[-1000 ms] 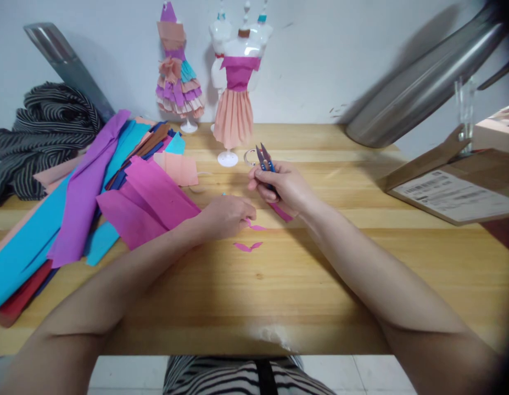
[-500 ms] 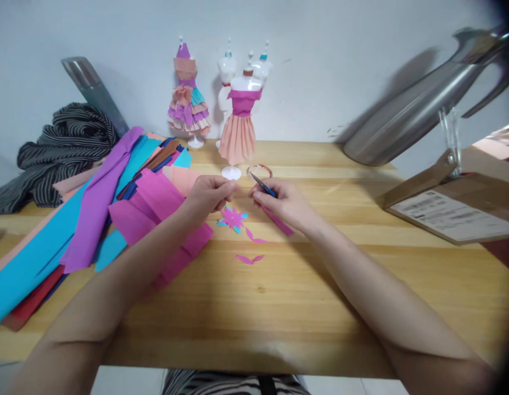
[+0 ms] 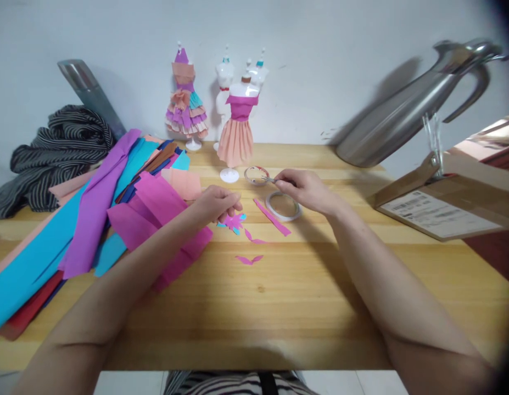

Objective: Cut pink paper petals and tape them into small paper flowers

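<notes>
My left hand point(image 3: 219, 203) is closed in a pinch above the pink-and-blue paper flower point(image 3: 234, 220); whatever lies between the fingertips is too small to make out. In my right hand point(image 3: 306, 189) are small scissors point(image 3: 269, 179), their metal blades pointing left and the handles hidden by my fingers. Under the blades sits a narrow ring of tape point(image 3: 256, 175). A wider white tape roll point(image 3: 284, 205) lies just below my right hand. Beside it rests a magenta paper strip point(image 3: 272, 217). Leaf-shaped pink scraps point(image 3: 250, 259) are on the wood nearer to me.
Several dress forms stand by the wall, one in a magenta-and-peach paper dress point(image 3: 238, 131), another in ruffles point(image 3: 185, 109). Coloured crepe paper point(image 3: 101, 203) and a striped cloth point(image 3: 65, 140) fill the left. A steel jug point(image 3: 402, 115) and a cardboard box point(image 3: 439, 203) stand right.
My right hand has moved right and slightly up with the scissors, uncovering the white tape roll and the magenta strip. My left hand has shifted a little toward me, over the flower.
</notes>
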A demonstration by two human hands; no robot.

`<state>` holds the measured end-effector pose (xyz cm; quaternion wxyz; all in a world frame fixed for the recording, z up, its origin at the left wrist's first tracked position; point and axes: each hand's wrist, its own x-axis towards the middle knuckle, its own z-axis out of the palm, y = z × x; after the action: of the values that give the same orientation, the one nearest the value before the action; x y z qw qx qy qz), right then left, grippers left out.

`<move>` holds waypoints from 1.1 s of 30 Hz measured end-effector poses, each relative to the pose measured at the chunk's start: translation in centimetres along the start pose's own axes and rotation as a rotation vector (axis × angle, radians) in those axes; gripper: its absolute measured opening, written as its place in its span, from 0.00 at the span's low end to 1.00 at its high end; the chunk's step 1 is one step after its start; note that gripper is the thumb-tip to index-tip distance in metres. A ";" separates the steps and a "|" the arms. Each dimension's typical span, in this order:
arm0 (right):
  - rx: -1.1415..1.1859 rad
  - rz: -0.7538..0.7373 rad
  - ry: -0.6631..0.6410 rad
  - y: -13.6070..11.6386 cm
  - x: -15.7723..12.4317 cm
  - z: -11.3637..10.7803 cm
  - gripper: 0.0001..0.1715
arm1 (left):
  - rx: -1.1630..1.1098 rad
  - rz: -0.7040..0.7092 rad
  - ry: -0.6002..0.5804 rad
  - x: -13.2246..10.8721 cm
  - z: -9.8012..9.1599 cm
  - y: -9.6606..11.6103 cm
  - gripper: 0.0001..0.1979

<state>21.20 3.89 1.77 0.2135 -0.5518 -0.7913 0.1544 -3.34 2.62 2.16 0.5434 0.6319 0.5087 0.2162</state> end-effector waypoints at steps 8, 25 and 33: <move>-0.246 -0.097 0.025 3.4 -0.6 3.9 0.14 | 0.316 0.158 -0.091 0.0 -0.2 -0.7 0.14; 0.276 -0.454 -0.472 -3.4 -5.7 3.7 0.05 | 0.887 0.463 -0.502 -2.1 3.8 -2.3 0.12; 0.368 -0.473 -0.459 -4.3 -6.3 4.5 0.12 | 0.501 0.285 -0.529 -0.9 1.5 -1.7 0.04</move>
<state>17.36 -3.58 -1.08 0.1558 -0.2572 -0.8832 0.3600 -3.20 0.93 0.39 0.4492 0.8432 0.2950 -0.0118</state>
